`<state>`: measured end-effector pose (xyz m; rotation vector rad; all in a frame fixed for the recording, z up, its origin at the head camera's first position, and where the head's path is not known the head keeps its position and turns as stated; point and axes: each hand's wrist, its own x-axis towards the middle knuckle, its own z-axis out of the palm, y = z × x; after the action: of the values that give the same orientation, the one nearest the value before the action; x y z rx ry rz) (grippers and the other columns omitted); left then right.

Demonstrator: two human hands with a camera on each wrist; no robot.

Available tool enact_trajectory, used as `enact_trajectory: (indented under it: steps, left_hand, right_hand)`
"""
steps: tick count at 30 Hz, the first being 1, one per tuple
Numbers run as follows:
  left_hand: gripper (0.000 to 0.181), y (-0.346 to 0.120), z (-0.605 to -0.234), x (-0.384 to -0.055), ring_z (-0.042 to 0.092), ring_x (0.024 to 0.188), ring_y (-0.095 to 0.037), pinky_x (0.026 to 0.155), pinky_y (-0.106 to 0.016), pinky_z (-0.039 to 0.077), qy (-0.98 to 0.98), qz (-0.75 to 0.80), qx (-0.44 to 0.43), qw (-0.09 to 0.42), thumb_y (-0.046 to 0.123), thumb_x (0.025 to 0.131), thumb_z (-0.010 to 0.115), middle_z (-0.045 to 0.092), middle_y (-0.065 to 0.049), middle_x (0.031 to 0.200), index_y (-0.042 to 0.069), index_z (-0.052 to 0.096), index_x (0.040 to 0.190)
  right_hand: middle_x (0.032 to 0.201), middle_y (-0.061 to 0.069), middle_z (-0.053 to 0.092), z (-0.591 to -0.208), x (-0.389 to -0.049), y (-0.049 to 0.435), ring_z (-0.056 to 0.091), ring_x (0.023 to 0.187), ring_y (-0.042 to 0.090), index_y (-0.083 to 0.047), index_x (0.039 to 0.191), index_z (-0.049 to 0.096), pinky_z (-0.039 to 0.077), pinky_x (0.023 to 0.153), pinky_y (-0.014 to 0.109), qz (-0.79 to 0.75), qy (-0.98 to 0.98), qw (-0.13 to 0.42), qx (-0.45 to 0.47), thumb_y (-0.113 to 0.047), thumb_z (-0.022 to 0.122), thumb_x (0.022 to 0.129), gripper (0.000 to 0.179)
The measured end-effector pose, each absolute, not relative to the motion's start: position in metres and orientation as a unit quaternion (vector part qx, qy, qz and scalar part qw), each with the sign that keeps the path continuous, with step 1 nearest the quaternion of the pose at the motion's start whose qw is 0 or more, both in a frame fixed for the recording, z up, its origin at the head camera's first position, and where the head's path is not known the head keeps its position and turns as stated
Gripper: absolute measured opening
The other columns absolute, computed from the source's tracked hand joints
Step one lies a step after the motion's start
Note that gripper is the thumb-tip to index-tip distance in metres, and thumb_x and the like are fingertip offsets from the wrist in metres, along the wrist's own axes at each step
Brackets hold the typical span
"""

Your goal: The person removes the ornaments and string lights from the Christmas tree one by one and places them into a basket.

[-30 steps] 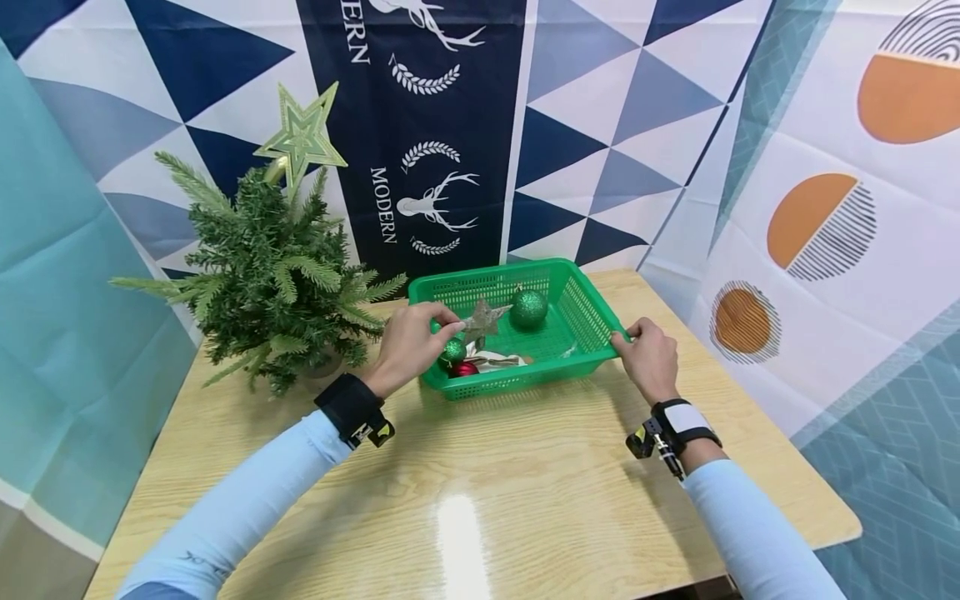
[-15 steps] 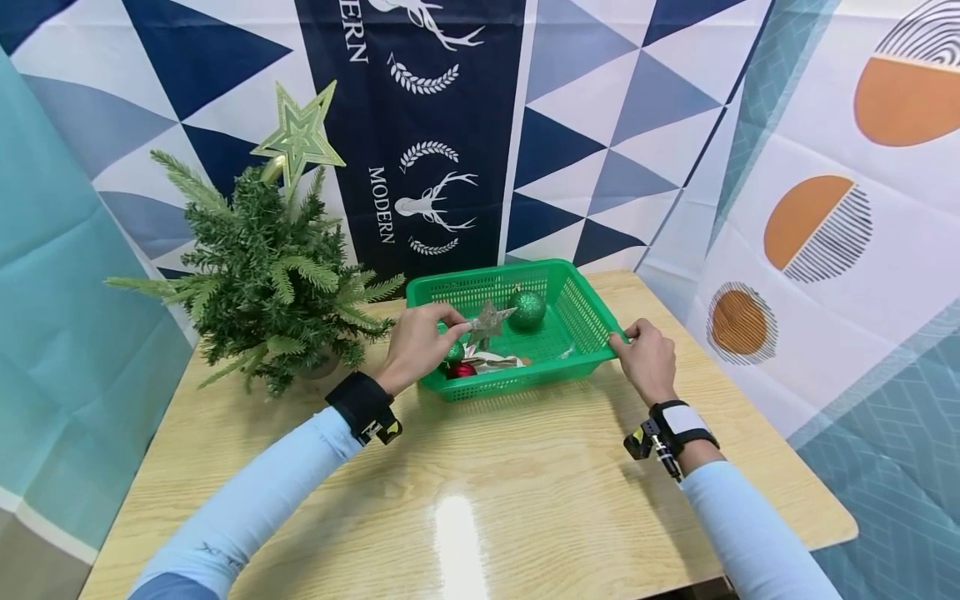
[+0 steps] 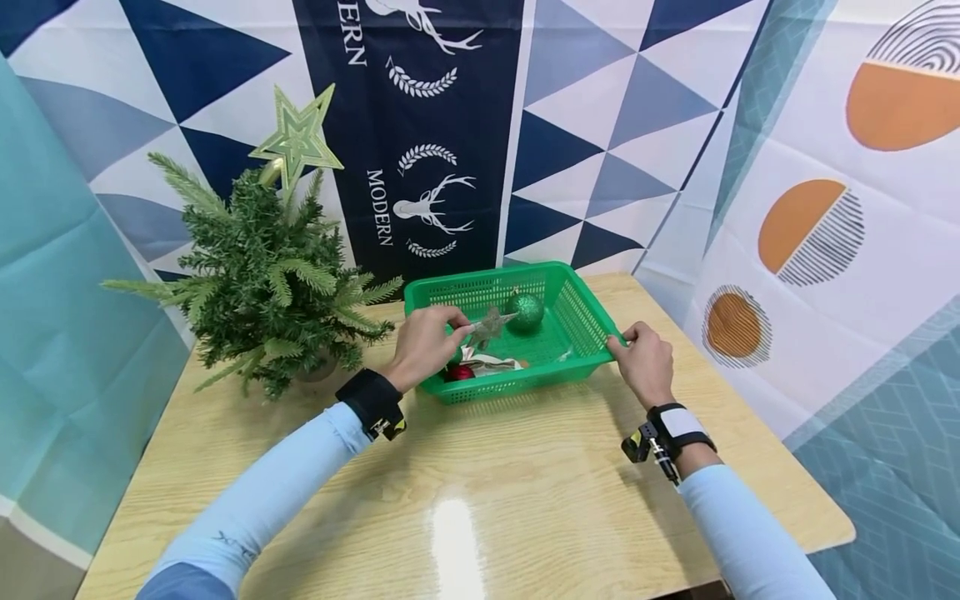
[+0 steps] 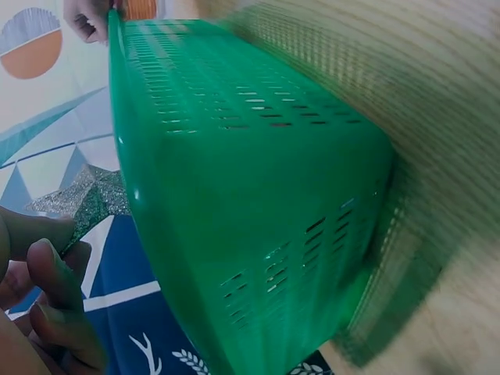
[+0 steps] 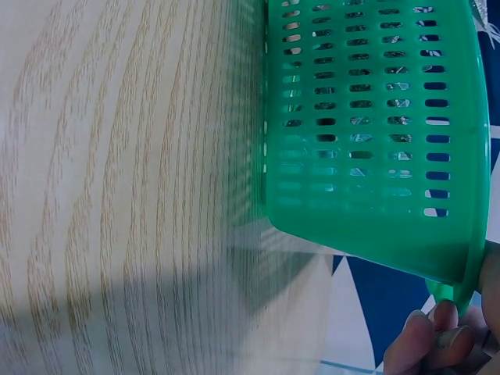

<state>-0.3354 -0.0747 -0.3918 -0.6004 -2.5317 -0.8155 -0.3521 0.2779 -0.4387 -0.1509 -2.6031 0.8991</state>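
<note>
My left hand (image 3: pixel 426 340) pinches a silvery glitter star ornament (image 3: pixel 490 327) by one point, over the left part of a green plastic basket (image 3: pixel 517 385). In the left wrist view the star (image 4: pixel 92 194) shows its sparkling surface between thumb and fingers, beside the basket's rim. My right hand (image 3: pixel 647 360) grips the basket's right rim; in the right wrist view its fingers (image 5: pixel 447 332) curl under that rim. Inside the basket lie a green glitter ball (image 3: pixel 525 312), a red ball (image 3: pixel 460 372) and a whitish ribbon-like piece (image 3: pixel 491 363). The left hand hides part of the contents.
A small artificial Christmas tree (image 3: pixel 262 275) with a gold-green star topper (image 3: pixel 297 140) stands left of the basket. All rest on a wooden table (image 3: pixel 360 517). A patterned cloth backdrop (image 3: pixel 555 137) hangs close behind the table.
My left hand has moved slightly right with the star, which has tilted and now sits closer to the green ball. My right hand keeps its grip on the rim.
</note>
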Motion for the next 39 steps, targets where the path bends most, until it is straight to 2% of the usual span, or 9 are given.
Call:
enact_trajectory:
  steps: [6, 13, 19, 29, 39]
  left_hand:
    - [0.01, -0.068, -0.393, -0.34, 0.058, 0.071, -0.012, 0.06, -0.029, 0.04, -0.909, -0.266, -0.233, 0.219, 0.022, 0.101, 0.071, 0.072, 0.0, 0.094, 0.014, 0.077, 0.1]
    - [0.008, -0.062, -0.394, -0.345, 0.059, 0.068, -0.013, 0.056, -0.029, 0.04, -0.914, -0.267, -0.23, 0.201, 0.021, 0.099, 0.074, 0.072, 0.001, 0.09, 0.016, 0.078, 0.095]
    - [0.007, -0.059, -0.395, -0.348, 0.061, 0.071, -0.014, 0.057, -0.029, 0.043, -0.918, -0.254, -0.232, 0.198, 0.02, 0.099, 0.074, 0.072, 0.0, 0.091, 0.015, 0.078, 0.095]
    - [0.008, -0.053, -0.399, -0.349, 0.058, 0.065, -0.013, 0.051, -0.028, 0.038, -0.921, -0.231, -0.246, 0.194, 0.022, 0.099, 0.073, 0.072, -0.001, 0.091, 0.017, 0.079, 0.097]
    - [0.008, -0.048, -0.407, -0.356, 0.06, 0.068, -0.015, 0.052, -0.03, 0.04, -0.927, -0.212, -0.252, 0.181, 0.02, 0.1, 0.072, 0.071, -0.002, 0.092, 0.017, 0.08, 0.099]
  right_hand:
    - [0.078, 0.015, 0.066, -0.438, -0.35, 0.277, 0.06, 0.064, 0.029, 0.001, 0.098, 0.066, 0.041, 0.054, 0.035, 0.322, -0.925, 0.194, -0.051, -0.024, 0.065, 0.099, 0.025]
    - [0.076, 0.014, 0.065, -0.44, -0.35, 0.277, 0.059, 0.061, 0.027, 0.001, 0.097, 0.066, 0.04, 0.052, 0.035, 0.322, -0.925, 0.198, -0.05, -0.024, 0.065, 0.099, 0.025]
    - [0.076, 0.014, 0.066, -0.44, -0.351, 0.277, 0.06, 0.062, 0.029, 0.0, 0.097, 0.065, 0.041, 0.053, 0.035, 0.324, -0.923, 0.204, -0.049, -0.025, 0.065, 0.099, 0.025]
    - [0.08, 0.017, 0.068, -0.441, -0.349, 0.277, 0.06, 0.062, 0.027, 0.0, 0.096, 0.065, 0.041, 0.053, 0.034, 0.325, -0.923, 0.199, -0.054, -0.023, 0.065, 0.099, 0.023]
    - [0.083, 0.019, 0.069, -0.438, -0.349, 0.277, 0.061, 0.066, 0.031, 0.001, 0.097, 0.066, 0.042, 0.057, 0.036, 0.32, -0.923, 0.206, -0.049, -0.022, 0.066, 0.098, 0.023]
